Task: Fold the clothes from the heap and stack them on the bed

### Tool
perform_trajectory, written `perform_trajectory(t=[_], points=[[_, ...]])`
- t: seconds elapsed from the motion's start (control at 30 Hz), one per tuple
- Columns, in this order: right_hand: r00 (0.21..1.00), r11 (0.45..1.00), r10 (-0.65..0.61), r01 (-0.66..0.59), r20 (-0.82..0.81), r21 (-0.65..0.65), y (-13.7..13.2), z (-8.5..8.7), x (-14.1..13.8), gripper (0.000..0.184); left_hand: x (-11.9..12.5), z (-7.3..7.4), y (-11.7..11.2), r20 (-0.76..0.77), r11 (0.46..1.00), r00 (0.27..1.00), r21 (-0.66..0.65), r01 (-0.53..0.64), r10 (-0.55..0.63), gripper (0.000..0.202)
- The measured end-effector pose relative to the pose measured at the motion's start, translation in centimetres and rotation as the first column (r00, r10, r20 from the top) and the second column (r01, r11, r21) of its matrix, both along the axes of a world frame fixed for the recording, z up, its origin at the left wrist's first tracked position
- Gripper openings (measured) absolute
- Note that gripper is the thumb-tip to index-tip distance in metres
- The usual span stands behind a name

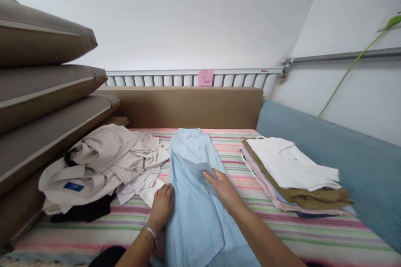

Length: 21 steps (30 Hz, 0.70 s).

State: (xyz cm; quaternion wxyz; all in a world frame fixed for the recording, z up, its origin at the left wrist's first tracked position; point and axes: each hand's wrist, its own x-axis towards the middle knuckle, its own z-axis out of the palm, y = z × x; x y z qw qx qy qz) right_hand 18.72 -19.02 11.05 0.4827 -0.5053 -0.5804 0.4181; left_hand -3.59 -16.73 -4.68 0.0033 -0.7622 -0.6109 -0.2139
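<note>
A light blue shirt (194, 200) lies lengthwise on the striped bed sheet (288, 233), collar at the far end. My left hand (162, 205) rests flat on the shirt's left edge, fingers stretched out. My right hand (221, 187) pinches a folded part of the shirt, likely a sleeve (200, 171), over the middle of the garment. A bracelet sits on my left wrist.
A heap of unfolded striped and beige clothes (106, 167) lies at the left. A folded stack topped by a white shirt (294, 167) sits at the right. Brown cushions (40, 91) are piled at the far left, a blue cushion (332, 162) along the right wall.
</note>
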Motion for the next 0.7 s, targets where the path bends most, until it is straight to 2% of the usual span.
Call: perform_trajectory(t=[0.13, 0.2, 0.3, 0.4, 0.47, 0.53, 0.63, 0.7], points=[[0.995, 0.999, 0.035, -0.034, -0.092, 0.011, 1.4, 2.0, 1.0, 0.045, -0.6, 2.2, 4.0, -0.021, 0.999, 0.999, 0.022, 0.037, -0.037, 0.039], [0.994, 1.000, 0.021, -0.018, -0.109, 0.023, 2.6, 3.1, 1.7, 0.044, -0.1, 3.2, 6.3, -0.028, 0.998, 0.997, 0.008, 0.067, -0.066, 0.040], [0.999, 0.998, -0.007, 0.010, -0.048, 0.056, 5.0, 5.5, 3.0, 0.038, 2.5, 4.2, 8.6, -0.026, 0.992, 0.993, -0.039, 0.117, -0.118, 0.038], [0.997, 0.991, -0.022, 0.013, 0.068, 0.133, 7.4, 8.5, 4.0, 0.030, 6.7, 4.9, 9.4, 0.002, 0.988, 0.992, -0.092, 0.125, -0.126, 0.028], [0.993, 0.980, 0.001, -0.025, 0.120, 0.196, 8.7, 10.3, 4.2, 0.027, 9.5, 5.3, 9.7, 0.031, 0.991, 0.998, -0.124, 0.056, -0.052, 0.027], [0.988, 0.968, 0.031, -0.066, 0.148, 0.244, 9.6, 11.5, 4.1, 0.025, 11.5, 5.5, 10.5, 0.061, 0.984, 0.995, -0.166, -0.068, 0.079, 0.037], [0.982, 0.956, 0.046, -0.096, 0.181, 0.276, 10.2, 12.3, 3.7, 0.025, 12.3, 5.6, 13.0, 0.093, 0.936, 0.964, -0.281, -0.214, 0.249, 0.042], [0.979, 0.954, 0.037, -0.094, 0.199, 0.286, 10.4, 12.4, 3.5, 0.025, 11.8, 5.5, 14.8, 0.111, 0.903, 0.955, -0.369, -0.218, 0.276, 0.034]])
